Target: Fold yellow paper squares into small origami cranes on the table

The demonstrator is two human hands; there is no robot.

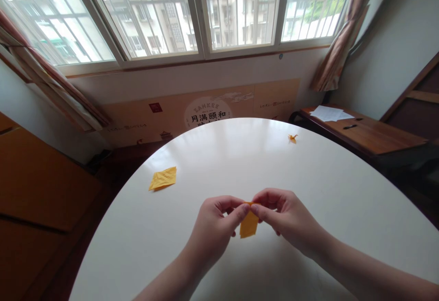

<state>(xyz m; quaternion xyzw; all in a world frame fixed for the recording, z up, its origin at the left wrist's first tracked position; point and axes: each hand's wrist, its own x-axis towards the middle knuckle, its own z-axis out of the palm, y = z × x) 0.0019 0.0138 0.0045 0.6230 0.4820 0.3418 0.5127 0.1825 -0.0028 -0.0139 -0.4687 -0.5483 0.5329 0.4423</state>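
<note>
Pinching one small folded yellow paper by its upper edge, I have it in front of me, above the near middle of the round white table. It is deep yellow, narrow and flat, longer than it is wide, with straight sides and a slightly slanting lower edge that hangs towards me; whether that edge touches the tabletop I cannot tell. Two hands share this one piece. My left hand and right hand meet at its top, thumbs on the near face with their tips almost together, forefingers behind, so the fingers are closed on the paper with only its thickness between them. My other fingers are loosely curled, partly hidden.

Farther off to the left lies a crinkled yellow sheet, four-sided; I can't tell whether it is one layer or several. Beyond it, near the far edge on the right, sits one tiny folded yellow figure with pointed ends. Past the table, a wooden side table bears white papers and two small dark objects. Farthest are a printed panel, two curtains and a barred window.
</note>
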